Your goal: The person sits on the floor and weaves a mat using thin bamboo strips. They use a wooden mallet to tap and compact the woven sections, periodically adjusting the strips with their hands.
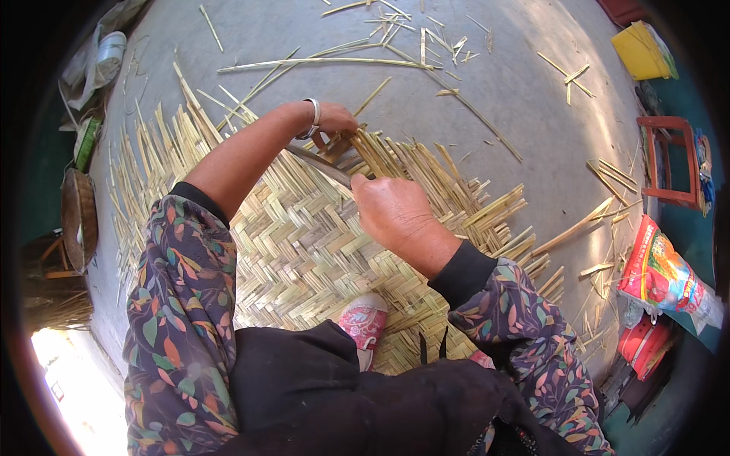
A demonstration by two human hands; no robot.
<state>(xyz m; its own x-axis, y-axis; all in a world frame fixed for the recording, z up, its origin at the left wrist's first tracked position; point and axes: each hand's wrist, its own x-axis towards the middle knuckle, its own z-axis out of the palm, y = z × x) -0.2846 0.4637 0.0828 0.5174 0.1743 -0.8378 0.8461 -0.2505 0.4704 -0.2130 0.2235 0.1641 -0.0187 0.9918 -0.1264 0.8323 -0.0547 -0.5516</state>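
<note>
At the upper left of the frame, a white bucket (112,50) is standing; below it, at the left edge, a round basket (78,216) is sitting. The woven mat (293,235) is lying across the centre on the grey floor (532,114), its strips (426,169) fanning out along the upper margins. The person's left hand (336,119), wearing a silvery bangle (313,115), is reaching to the mat's upper edge; its fingers are curling among the strip ends, and from where I am standing I cannot tell whether they are gripping any. At lower centre, a red patterned shoe (363,318) is resting on the mat. The right hand (395,216), just right of centre, is closing in a fist around the end of a long flat piece (323,164), possibly a blade, slanting toward the left wrist. Loose stalks (327,61) are lying scattered at upper centre. Along the right edge, a yellow container (641,53), a red stool (669,196) and a colourful bag (663,267) are forming a line downward.
</note>
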